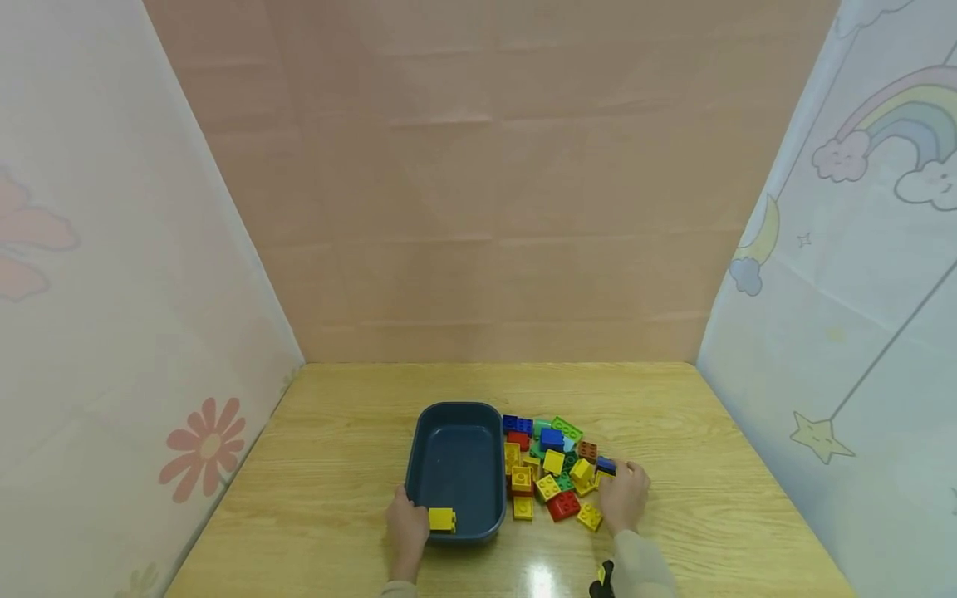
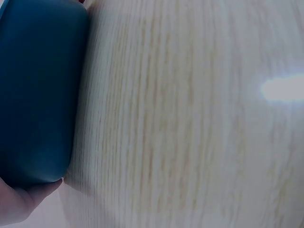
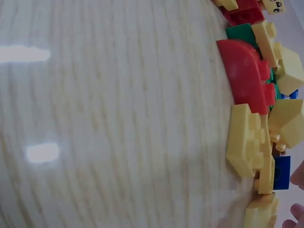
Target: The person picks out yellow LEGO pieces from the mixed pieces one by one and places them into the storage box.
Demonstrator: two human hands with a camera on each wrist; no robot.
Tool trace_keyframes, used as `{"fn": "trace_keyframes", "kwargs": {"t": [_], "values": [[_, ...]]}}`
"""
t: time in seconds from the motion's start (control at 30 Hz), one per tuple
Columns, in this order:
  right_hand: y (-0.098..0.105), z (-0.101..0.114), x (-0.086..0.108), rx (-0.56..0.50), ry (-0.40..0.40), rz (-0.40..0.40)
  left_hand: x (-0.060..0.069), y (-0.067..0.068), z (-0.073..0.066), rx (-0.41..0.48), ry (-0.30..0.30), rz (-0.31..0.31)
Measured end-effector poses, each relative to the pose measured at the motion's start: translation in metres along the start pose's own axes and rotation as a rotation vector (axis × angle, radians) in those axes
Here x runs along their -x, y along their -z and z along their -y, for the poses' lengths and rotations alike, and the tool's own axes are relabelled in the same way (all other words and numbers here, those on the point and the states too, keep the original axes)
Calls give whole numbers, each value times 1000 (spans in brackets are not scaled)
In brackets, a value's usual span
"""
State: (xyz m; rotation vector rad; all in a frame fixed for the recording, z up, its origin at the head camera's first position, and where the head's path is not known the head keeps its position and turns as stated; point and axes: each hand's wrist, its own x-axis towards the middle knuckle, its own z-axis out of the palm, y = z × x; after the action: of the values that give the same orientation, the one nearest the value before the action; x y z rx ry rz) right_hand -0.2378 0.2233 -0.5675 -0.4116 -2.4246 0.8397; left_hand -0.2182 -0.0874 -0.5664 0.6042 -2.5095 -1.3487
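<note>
My left hand (image 1: 408, 525) grips the near left corner of a dark blue plastic bin (image 1: 458, 407); in the left wrist view its thumb (image 2: 28, 202) lies against the bin's outer wall. A yellow toy brick (image 1: 442, 520) lies inside the bin near that corner. At the right edge of a pile of building bricks, my right hand (image 1: 626, 497) reaches in with bent fingers beside a blue brick (image 1: 606, 466). The right wrist view shows two fingertips (image 3: 298, 176) apart, close to the blue brick (image 3: 282, 173). Whether they touch it is hard to tell.
The pile, right of the bin, mixes red bricks (image 1: 564, 505), yellow bricks (image 1: 589, 516), green bricks (image 1: 566, 428), blue ones and a brown brick (image 1: 587, 451). All stand on a wooden table (image 1: 351, 432) with a brown backdrop behind and printed cloth at both sides.
</note>
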Motion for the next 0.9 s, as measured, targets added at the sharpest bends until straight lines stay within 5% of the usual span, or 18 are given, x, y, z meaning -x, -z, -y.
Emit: {"fn": "trace_keyframes", "kwargs": {"t": [0.5, 0.9], "values": [[5, -14, 5, 6, -143, 210, -3, 1, 0, -31, 33, 63], [6, -18, 7, 1, -87, 152, -3, 1, 1, -7, 45, 84]]}}
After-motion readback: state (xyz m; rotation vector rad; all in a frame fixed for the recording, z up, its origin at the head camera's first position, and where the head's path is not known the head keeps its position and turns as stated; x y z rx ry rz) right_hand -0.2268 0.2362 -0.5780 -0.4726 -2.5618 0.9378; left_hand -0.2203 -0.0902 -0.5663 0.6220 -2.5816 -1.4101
